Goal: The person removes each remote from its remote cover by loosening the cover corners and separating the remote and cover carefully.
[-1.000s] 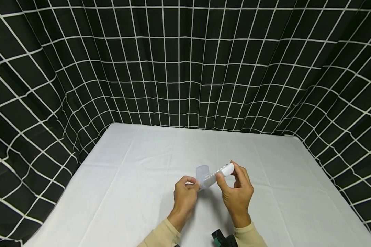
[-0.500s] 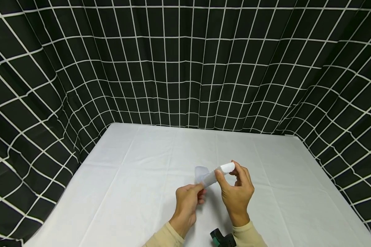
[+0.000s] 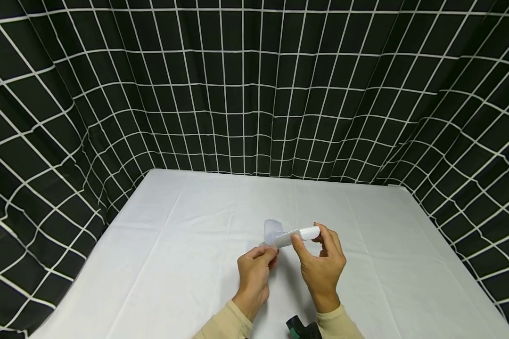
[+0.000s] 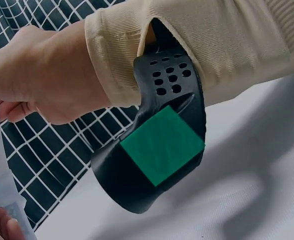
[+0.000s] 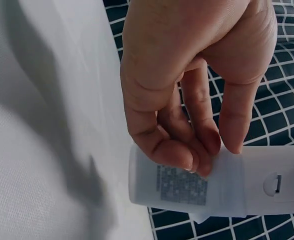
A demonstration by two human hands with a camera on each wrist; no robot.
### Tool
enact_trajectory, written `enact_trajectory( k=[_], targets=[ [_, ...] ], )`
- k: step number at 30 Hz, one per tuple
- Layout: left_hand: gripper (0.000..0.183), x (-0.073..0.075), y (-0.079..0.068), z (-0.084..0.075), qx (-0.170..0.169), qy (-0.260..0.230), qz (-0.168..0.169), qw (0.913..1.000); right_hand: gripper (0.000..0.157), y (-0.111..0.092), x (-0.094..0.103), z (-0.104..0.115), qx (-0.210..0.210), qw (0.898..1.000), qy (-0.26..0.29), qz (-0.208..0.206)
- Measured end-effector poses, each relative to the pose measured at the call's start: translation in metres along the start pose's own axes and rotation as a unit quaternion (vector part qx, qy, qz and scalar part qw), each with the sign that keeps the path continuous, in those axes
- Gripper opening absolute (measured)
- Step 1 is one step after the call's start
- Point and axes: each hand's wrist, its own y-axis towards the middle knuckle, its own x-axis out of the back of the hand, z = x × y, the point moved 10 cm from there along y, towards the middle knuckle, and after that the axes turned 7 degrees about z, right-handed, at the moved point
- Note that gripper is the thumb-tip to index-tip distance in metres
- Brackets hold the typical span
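While white case [image 3: 309,233] is being pinched above tablecloth [image 3: 182,245] by right hand [image 3: 324,269] toward three o'clock and left hand [image 3: 255,274] toward nine, tilt is being lessened; steadier control is seemingly being gained.

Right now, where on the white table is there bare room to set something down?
The white-covered table is bare left of the left hand, right of the right hand, and beyond the translucent flap toward the gridded curtain. It is crowded between the hands, around the white plastic case and black wrist mount.
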Motion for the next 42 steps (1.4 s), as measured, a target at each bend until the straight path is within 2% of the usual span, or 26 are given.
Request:
enact_trajectory(
  k=[3, 7, 13, 17, 23, 30, 36, 42],
  targets=[
    [0.009, -0.001, 0.001, 0.002, 0.005, -0.012, 0.000, 0.9999, 0.044, 0.000, 0.000, 0.000, 0.001, 1.000, 0.005, 0.001],
    [0.012, -0.004, 0.001, 0.005, 0.026, -0.011, 0.019, 0.9994, 0.045, 0.000, -0.001, -0.001, 0.003, 1.000, 0.024, 0.005],
    [0.016, 0.003, 0.000, 0.004, 0.048, 0.055, 0.019, 0.9972, 0.050, -0.001, 0.000, -0.006, 0.019, 0.997, 0.070, 0.014],
    [0.030, 0.009, 0.002, 0.000, 0.056, 0.105, 0.018, 0.9928, 0.055, -0.005, -0.001, -0.021, 0.026, 0.992, 0.120, 0.029],
    [0.046, 0.009, 0.008, 0.001, 0.081, 0.129, 0.036, 0.9877, 0.053, -0.013, -0.004, -0.037, 0.023, 0.981, 0.181, 0.064],
    [0.018, 0.004, 0.013, 0.007, 0.099, 0.149, 0.058, 0.9821, 0.045, -0.016, -0.010, -0.038, 0.010, 0.967, 0.227, 0.116],
    [0.021, 0.000, 0.012, 0.010, 0.111, 0.160, 0.063, 0.9788, 0.042, -0.019, -0.013, -0.044, -0.013, 0.964, 0.228, 0.137],
    [0.014, 0.000, 0.013, 0.011, 0.125, 0.179, 0.073, 0.9732, 0.041, -0.021, -0.020, -0.043, -0.015, 0.945, 0.278, 0.171]
  ],
)
